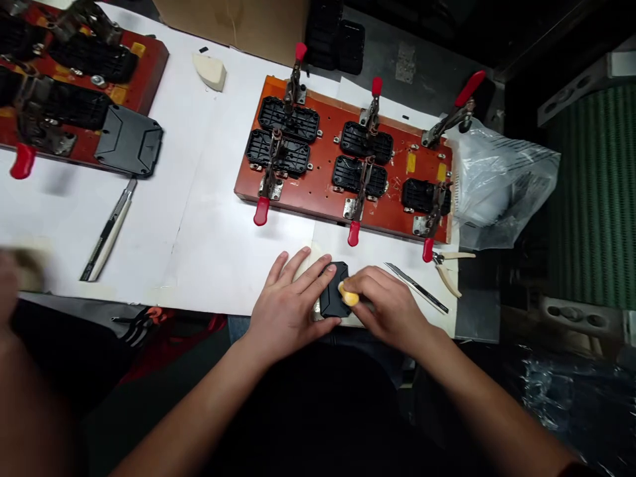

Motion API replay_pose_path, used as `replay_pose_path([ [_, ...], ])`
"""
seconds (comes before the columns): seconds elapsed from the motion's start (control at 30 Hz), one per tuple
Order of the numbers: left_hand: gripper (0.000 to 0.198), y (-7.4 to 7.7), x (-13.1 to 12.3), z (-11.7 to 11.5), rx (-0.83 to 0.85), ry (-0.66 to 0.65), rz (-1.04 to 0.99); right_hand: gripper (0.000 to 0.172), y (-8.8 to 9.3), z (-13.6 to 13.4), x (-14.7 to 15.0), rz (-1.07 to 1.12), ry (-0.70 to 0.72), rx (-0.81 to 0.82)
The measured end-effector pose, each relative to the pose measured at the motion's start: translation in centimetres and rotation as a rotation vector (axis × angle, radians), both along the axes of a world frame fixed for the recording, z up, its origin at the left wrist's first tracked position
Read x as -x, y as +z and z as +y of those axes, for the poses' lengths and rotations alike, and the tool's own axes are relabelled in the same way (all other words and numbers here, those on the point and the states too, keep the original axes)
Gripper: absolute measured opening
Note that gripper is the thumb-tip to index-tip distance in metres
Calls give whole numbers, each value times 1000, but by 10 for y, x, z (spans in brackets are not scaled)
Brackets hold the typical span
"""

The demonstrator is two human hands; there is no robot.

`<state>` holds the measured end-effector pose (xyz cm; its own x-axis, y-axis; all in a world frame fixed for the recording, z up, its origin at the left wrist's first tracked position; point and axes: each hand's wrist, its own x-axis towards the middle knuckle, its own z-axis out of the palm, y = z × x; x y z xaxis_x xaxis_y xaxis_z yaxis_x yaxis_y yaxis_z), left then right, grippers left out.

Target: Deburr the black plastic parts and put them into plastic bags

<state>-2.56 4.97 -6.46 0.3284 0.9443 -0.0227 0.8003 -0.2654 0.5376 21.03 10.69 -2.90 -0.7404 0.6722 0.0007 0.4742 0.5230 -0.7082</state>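
A black plastic cover lies on the white work surface near its front edge. My left hand spans it from the left, fingertips at its upper edge and thumb along its lower edge, holding it down. Between the fingers and thumb of my right hand is a small yellow-and-white wad, touching the cover's right part; its exact kind is unclear. Part of a cream-coloured piece shows behind my left fingers. Right of my right hand lie a slim craft knife and white-handled nippers.
Ahead stands a red-brown fixture board with black parts under red-handled toggle clamps. Another fixture carries a dark cover at left, near a cutter knife. A blurred co-worker's hand is far left. A plastic bag sits right.
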Motion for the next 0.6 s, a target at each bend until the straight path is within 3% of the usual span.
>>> replay_pose_path([
  [0.13, 78, 1, 0, 0, 16, -28, 4, 18, 4, -4, -3, -75, 61, 107],
  [0.3, 80, 1, -1, 0, 9, -1, 19, 21, 4, -5, -3, -50, 67, 38],
  [0.47, 80, 1, -2, 0, 9, -31, 28, 18, 1, 0, -8, -61, 77, 90],
  [0.6, 79, 1, -2, 0, -8, -11, 50, 16, -7, 15, 8, -28, -81, -36],
])
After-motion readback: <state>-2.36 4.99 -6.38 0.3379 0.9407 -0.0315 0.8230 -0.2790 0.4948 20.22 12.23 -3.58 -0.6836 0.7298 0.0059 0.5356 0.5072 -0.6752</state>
